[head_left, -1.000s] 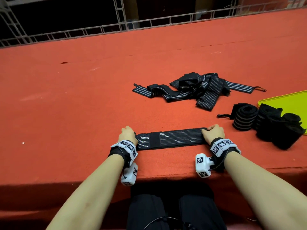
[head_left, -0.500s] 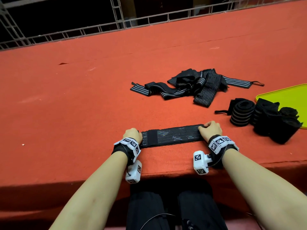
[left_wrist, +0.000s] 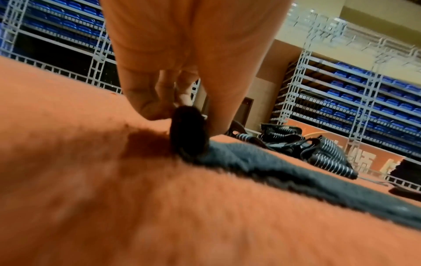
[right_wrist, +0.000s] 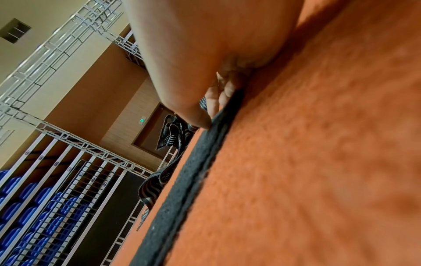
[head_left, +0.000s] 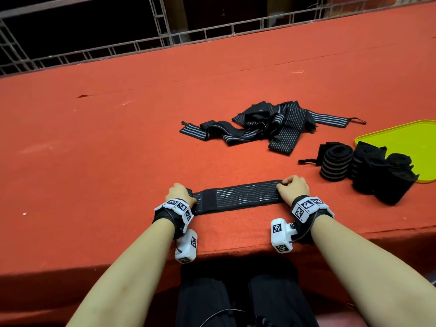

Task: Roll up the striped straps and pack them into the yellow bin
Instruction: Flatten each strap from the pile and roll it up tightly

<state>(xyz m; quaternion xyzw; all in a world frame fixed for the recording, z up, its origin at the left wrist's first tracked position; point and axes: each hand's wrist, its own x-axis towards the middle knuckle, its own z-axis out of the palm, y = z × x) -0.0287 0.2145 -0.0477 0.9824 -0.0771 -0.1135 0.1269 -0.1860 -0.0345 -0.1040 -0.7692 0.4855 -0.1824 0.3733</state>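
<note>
Left hand (head_left: pixel 180 193) has its fingers curled round the left end of the flat strap (head_left: pixel 238 196). Left wrist view shows that end already turned into a small tight roll (left_wrist: pixel 188 133), pinched between thumb and fingers (left_wrist: pixel 145 100). Right hand (head_left: pixel 293 188) grips the right end, fingers curled over the edge; right wrist view shows the fingertips (right_wrist: pixel 224 90) pressing the strap down onto the cloth. Strap lies stretched left to right between both hands, flat on the red table (head_left: pixel 118 149), near the front edge.

Farther out, a loose pile of unrolled striped straps (head_left: pixel 280 127) sits beyond the strap, a bit to the right, well apart from the hands. To the right: one rolled strap (head_left: pixel 336 162) on the table just left of the yellow bin (head_left: pixel 401 140), touching the next of several dark rolls (head_left: pixel 387 175) at the bin's near-left corner. Cannot tell how many of them sit inside the bin versus on the table. A metal railing (head_left: pixel 141 43) runs along the far edge of the table.
</note>
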